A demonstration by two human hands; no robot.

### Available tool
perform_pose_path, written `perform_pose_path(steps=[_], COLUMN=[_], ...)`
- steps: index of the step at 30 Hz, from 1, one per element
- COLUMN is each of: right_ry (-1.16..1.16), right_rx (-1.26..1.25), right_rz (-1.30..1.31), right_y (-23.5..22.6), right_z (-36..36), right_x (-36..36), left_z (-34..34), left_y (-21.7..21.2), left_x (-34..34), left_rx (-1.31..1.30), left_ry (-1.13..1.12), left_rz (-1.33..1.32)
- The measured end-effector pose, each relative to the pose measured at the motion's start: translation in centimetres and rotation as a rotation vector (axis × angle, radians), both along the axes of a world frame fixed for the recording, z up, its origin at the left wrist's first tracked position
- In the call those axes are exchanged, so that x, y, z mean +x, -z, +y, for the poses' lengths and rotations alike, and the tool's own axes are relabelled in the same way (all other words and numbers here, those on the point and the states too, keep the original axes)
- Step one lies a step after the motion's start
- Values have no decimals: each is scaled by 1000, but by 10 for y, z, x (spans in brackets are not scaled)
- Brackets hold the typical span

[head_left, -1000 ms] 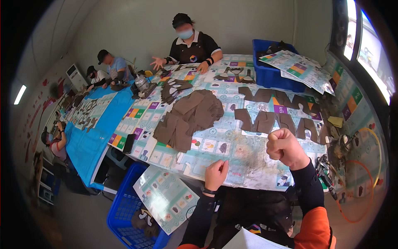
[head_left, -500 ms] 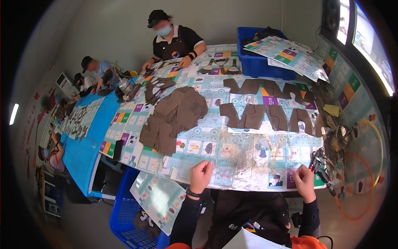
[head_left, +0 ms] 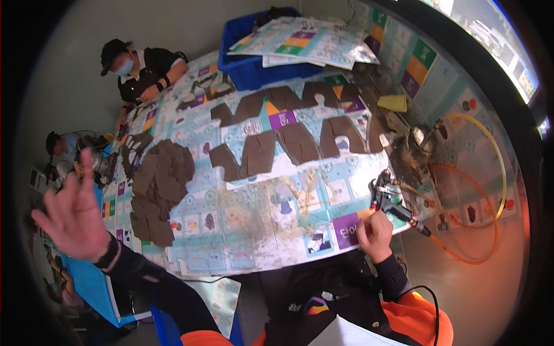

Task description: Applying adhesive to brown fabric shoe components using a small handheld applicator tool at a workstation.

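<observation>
My left hand (head_left: 75, 213) is raised off the table's left side, fingers spread and holding nothing. At the table's front right edge, my right hand (head_left: 376, 235) is curled closed, with nothing visible in it. Just beyond it lies a black spray gun (head_left: 386, 196) joined to an orange hose (head_left: 483, 255). Brown cut fabric pieces are laid out in two rows, a nearer row (head_left: 294, 144) and a farther row (head_left: 271, 100). A loose pile of similar brown pieces (head_left: 161, 181) lies to their left.
A blue crate (head_left: 245, 75) with patterned boards (head_left: 300, 40) on top stands at the back. A yellow cloth (head_left: 392, 103) and a grimy pot (head_left: 416, 144) are at the right. A masked co-worker (head_left: 138, 72) works at the far left; others sit beyond.
My left hand has risen to the left, its fingers opening out. My right hand is closer to the spray gun. The whole view has swung right, shifting the table leftward.
</observation>
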State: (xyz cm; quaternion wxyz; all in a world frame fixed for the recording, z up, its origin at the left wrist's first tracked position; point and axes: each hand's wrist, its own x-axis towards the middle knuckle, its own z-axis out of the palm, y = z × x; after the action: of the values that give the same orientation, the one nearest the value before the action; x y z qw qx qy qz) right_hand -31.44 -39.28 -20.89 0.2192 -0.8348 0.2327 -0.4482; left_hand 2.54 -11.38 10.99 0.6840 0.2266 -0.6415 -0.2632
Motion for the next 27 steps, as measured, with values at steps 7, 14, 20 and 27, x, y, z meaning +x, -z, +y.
perform_pose_path(steps=[7,14,20,27], right_ry=[-11,-79,-82,-71], right_rx=[5,50,58,30], right_rz=[-23,-40,-28,-29], right_y=[8,4,8,10], right_z=[-6,-4,-4,-6], right_x=[1,-5,-5,-7], left_z=[-87,-94,-92,-90], left_y=[148,295,301,286], left_x=[41,55,55,72], left_rx=[1132,1365,1330,1285], left_ry=[-1421,-1291,-1150,-672], left_rz=[-923,-769,145,490])
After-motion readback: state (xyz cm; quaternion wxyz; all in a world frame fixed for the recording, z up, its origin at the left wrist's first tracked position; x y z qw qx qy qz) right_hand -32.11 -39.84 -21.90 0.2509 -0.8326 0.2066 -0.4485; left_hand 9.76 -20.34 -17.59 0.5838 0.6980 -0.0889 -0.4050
